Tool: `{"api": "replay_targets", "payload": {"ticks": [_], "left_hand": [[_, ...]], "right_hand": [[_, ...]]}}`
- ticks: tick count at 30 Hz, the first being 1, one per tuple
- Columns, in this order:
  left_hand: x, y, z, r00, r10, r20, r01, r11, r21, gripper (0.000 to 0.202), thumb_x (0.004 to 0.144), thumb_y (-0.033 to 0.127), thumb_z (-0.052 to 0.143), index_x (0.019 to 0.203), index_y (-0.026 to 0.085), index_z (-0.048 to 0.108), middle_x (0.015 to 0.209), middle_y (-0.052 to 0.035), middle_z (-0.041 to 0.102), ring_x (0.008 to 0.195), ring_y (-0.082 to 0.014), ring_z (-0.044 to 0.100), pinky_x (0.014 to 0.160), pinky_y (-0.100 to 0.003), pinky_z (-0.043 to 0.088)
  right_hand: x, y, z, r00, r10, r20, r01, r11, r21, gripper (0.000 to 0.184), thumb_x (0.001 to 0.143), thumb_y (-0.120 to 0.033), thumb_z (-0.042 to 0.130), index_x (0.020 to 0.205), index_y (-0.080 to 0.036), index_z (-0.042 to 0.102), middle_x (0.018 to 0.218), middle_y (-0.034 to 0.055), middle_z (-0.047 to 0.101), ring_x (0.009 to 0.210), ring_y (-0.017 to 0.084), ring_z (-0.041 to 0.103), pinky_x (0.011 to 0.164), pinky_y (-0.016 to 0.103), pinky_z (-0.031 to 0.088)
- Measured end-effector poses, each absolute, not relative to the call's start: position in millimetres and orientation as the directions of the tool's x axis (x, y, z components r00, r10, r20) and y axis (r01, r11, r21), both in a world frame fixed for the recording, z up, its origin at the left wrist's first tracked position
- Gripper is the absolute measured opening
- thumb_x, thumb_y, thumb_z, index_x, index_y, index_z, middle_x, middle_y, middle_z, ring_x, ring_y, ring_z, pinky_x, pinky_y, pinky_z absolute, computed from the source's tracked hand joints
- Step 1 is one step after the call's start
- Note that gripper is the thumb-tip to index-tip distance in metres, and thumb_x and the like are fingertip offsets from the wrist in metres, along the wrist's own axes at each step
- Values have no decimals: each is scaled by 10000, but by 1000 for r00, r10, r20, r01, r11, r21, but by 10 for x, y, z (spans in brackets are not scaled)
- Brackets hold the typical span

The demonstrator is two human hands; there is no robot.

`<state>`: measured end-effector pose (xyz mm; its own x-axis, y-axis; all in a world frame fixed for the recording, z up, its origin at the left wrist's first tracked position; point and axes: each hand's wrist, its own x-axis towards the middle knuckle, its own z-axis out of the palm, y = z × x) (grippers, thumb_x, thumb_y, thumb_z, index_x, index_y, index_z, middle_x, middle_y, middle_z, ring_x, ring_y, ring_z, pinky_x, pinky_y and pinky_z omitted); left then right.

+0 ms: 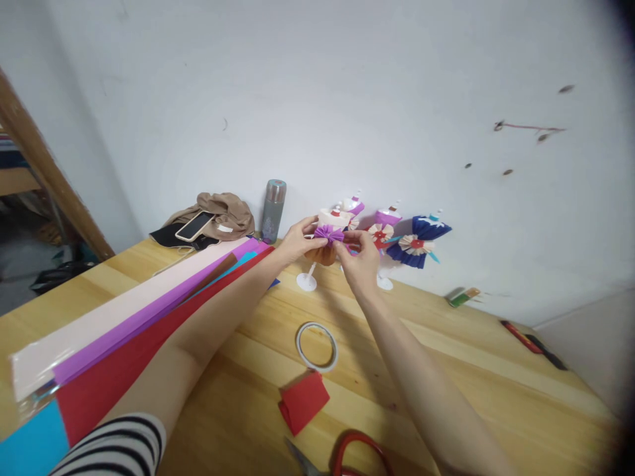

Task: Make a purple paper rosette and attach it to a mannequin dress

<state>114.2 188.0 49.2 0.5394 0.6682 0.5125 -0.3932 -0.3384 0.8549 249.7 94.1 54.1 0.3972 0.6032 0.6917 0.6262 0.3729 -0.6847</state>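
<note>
A purple pleated paper flower point(329, 233) is pinched from both sides, with my left hand point(297, 242) at its left edge and my right hand point(359, 261) at its lower right. It sits against the front of a small dress form in a cream paper top point(332, 217) and a brown paper skirt point(322, 255). The form leans on a round white stand base point(306, 282). Behind my right hand stand several more dressed forms, including one in a dark blue paper dress point(430, 228) with a cream pleated flower point(414, 244). My right fingers partly hide them.
A roll of tape point(298, 344), a folded red paper piece point(305, 400) and red-handled scissors point(362, 436) lie nearer me. Long paper sheets point(124, 307) cover the left side. A flask point(273, 211), a phone point(195, 226) and brown cloth point(233, 208) are by the wall.
</note>
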Motion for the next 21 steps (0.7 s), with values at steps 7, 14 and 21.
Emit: {"api": "replay_targets", "payload": {"ticks": [7, 14, 21], "left_hand": [[1088, 1909, 494, 551, 676, 490, -335, -358, 871, 816, 646, 324, 833, 1368, 108, 521, 1373, -201, 597, 1283, -320, 562, 1065, -413, 440], [689, 1826, 538, 360, 863, 354, -37, -366, 930, 638, 776, 257, 708, 1361, 92, 515, 1331, -205, 614, 1134, -234, 642, 967, -355, 507], [352, 1131, 343, 642, 762, 79, 253, -308, 917, 253, 829, 217, 567, 1026, 85, 655, 816, -83, 718, 613, -113, 641, 557, -206, 482]], "right_hand": [[2480, 851, 580, 368, 583, 725, 672, 372, -641, 218, 775, -374, 648, 891, -197, 595, 879, 60, 673, 812, 227, 636, 807, 411, 506], [2516, 265, 492, 70, 866, 496, 722, 299, -623, 135, 834, -324, 579, 804, -205, 635, 785, 43, 698, 727, 197, 639, 740, 353, 512], [2163, -446, 250, -286, 956, 70, 794, 278, -541, 254, 813, -152, 635, 1056, -195, 695, 1057, 100, 732, 934, 235, 685, 817, 347, 527]]}}
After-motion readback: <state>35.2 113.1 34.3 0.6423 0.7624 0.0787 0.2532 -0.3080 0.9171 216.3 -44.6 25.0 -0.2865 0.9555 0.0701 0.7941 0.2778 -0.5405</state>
